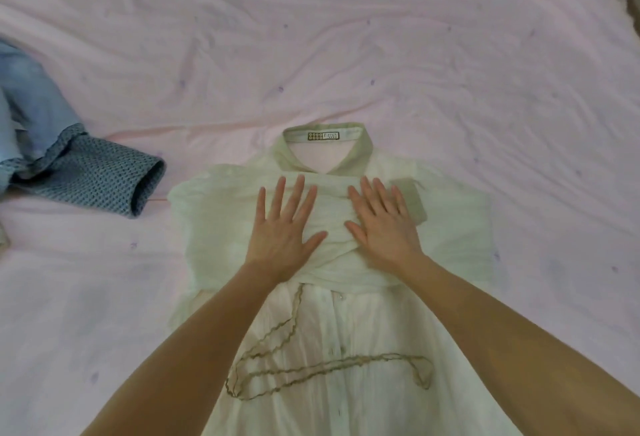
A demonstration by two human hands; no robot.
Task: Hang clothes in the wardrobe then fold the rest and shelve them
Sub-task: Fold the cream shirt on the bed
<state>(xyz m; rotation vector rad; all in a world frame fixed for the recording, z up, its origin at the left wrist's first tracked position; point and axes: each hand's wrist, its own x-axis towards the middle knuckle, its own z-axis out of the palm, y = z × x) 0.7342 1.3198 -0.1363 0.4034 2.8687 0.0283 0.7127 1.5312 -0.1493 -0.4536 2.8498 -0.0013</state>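
— Pink sheet, that wrinkled cotton bedsheet with small purple dots (346, 54), covers the whole bed, and it's serving as the folding surface. See what's laid out on it?

— That pale cream sheer blouse with the olive-green collar (450, 227), lying front up, collar pointing away from the person. Both sleeves look already folded in across the chest, one over the other.

— Right. And the 2 hands?

— Left hand (285, 227) flat on the crossed sleeves, fingers straight and spread. Right hand (381, 224) just beside it, also flat, fingers spread, palm down. Neither one pinches or grips anything; they press the fabric smooth.

— What about that thin olive-green braided cord (329, 371)?

— It lies loose in loops over the lower part of the blouse, near the button placket. I can't tell whether it's attached.

— So how far along would you say this is?

— Mid-fold on this 1 garment, I'd judge. Sleeves are in, but the long lower half hangs toward the person unfolded, so it wants folding up towards the collar before it can go on a shelf.

— Anything else waiting?

— At the left edge, well apart from the blouse, a crumpled blue shirt with a dark patterned cuff (86, 179) sits unfolded. No wardrobe or shelf is in view, so whether the hanging part is done, I can't say.
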